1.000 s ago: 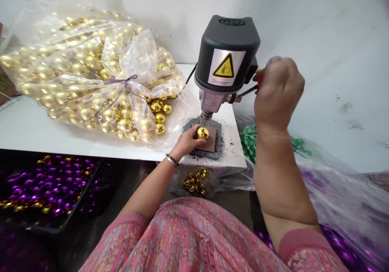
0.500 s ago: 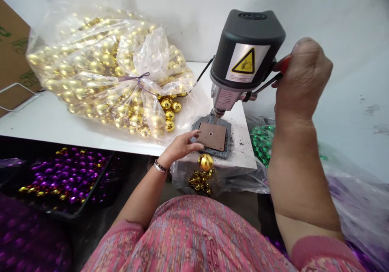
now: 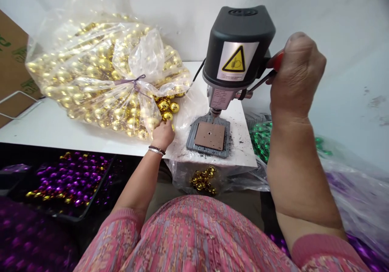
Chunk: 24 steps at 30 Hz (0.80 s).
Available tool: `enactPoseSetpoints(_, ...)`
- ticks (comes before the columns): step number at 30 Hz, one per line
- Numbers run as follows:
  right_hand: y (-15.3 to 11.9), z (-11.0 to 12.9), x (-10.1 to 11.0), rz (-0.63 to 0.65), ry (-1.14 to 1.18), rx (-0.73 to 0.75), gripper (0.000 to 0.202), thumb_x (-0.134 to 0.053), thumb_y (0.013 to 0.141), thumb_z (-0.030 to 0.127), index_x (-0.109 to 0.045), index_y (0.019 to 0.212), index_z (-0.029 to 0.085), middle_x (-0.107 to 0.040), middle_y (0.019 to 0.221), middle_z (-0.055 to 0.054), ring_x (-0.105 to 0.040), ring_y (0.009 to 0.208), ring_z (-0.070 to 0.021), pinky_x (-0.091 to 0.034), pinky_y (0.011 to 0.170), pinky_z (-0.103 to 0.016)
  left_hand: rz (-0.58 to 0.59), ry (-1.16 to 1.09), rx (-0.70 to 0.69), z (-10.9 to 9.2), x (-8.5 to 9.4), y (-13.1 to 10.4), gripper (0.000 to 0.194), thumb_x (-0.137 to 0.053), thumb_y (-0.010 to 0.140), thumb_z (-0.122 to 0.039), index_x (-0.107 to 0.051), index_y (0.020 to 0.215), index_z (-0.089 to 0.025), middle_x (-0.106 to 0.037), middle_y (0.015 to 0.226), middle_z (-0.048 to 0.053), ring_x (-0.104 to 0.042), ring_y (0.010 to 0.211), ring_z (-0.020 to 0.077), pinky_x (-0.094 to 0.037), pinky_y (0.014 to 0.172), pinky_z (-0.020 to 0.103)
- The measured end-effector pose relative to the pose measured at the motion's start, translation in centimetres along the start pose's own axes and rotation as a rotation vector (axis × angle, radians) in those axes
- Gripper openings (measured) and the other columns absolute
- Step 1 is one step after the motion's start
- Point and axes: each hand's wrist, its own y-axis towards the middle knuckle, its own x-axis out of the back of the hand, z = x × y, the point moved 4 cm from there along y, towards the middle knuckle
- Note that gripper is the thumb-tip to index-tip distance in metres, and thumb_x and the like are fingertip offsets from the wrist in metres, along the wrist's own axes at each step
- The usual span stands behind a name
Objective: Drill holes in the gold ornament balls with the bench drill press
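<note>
Plastic bag [image 3: 94,73] flanks drill press [image 3: 235,67] — right hand [image 3: 299,73] clamped on lever [image 3: 277,61], gold balls [image 3: 174,107] against left hand [image 3: 164,134] — finger grip unclear.

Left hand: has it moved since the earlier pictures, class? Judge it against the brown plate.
Yes, leftward: the left hand was at the brown plate and is now off it, at the gold balls.

Pink multicoloured top [image 3: 194,235], dark beaded bracelet [image 3: 157,147]
</note>
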Motion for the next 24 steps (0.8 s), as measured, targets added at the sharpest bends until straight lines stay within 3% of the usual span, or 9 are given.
enactPoseSetpoints(3,0.0,0.2,0.0,0.003,-0.004,0.007,0.037,-0.026,0.100,0.027,-0.038,0.066,0.020,-0.051,0.067,0.002,-0.043,0.060,-0.0080,-0.037,0.068,-0.027,0.039,-0.501,-0.162,-0.7,0.0,-0.9,0.060,-0.069,0.082,-0.032,-0.054,0.138,-0.015,-0.068,0.118,0.014,-0.065,0.107,0.0276,-0.051,0.091,0.038)
enactPoseSetpoints(5,-0.1,0.2,0.0,-0.005,0.014,0.020,0.037,-0.025,0.100,0.026,-0.039,0.067,0.020,-0.049,0.066,0.002,-0.044,0.061,-0.0085,-0.037,0.068,-0.027,0.177,-0.956,-0.208,-1.4,-0.6,-1.7,0.065,-0.067,0.083,-0.042,-0.049,0.141,-0.019,-0.069,0.114,0.010,-0.067,0.097,0.0220,-0.052,0.080,0.032)
enactPoseSetpoints(8,-0.1,0.0,-0.1,-0.010,0.042,0.020,0.036,-0.028,0.100,0.027,-0.040,0.067,0.020,-0.048,0.065,0.003,-0.044,0.062,-0.0088,-0.036,0.068,-0.027,0.464,-1.484,-0.157,-2.8,-2.2,-2.7,0.067,-0.068,0.080,-0.047,-0.046,0.140,-0.023,-0.070,0.106,0.007,-0.069,0.087,0.0190,-0.049,0.065,0.026)
enactPoseSetpoints(11,-0.1,-0.3,-0.2,-0.008,0.052,0.009,0.036,-0.029,0.100,0.030,-0.040,0.067,0.021,-0.049,0.065,0.002,-0.043,0.062,-0.0094,-0.036,0.069,-0.028,0.598,-1.712,-0.095,-3.9,-3.5,-3.0,0.066,-0.075,0.074,-0.044,-0.050,0.132,-0.025,-0.069,0.100,0.005,-0.069,0.082,0.0172,-0.045,0.058,0.021)
enactPoseSetpoints(16,0.0,-0.2,-0.1,0.002,0.030,0.008,0.035,-0.025,0.101,0.030,-0.038,0.070,0.022,-0.047,0.067,0.003,-0.041,0.064,-0.0104,-0.035,0.074,-0.030,0.582,-1.615,-0.078,-4.7,-3.9,-2.6,0.058,-0.078,0.075,-0.034,-0.057,0.129,-0.023,-0.069,0.104,0.005,-0.067,0.085,0.0144,-0.047,0.062,0.020)
enactPoseSetpoints(24,-0.2,0.7,0.0,0.050,-0.028,-0.008,0.034,-0.023,0.102,0.024,-0.036,0.071,0.021,-0.044,0.070,0.004,-0.039,0.072,-0.0089,-0.033,0.081,-0.027,0.374,-1.021,-0.234,-7.3,-3.0,-0.9,0.046,-0.070,0.079,-0.040,-0.066,0.118,-0.016,-0.067,0.090,0.001,-0.053,0.061,0.0077,-0.043,0.058,0.022)
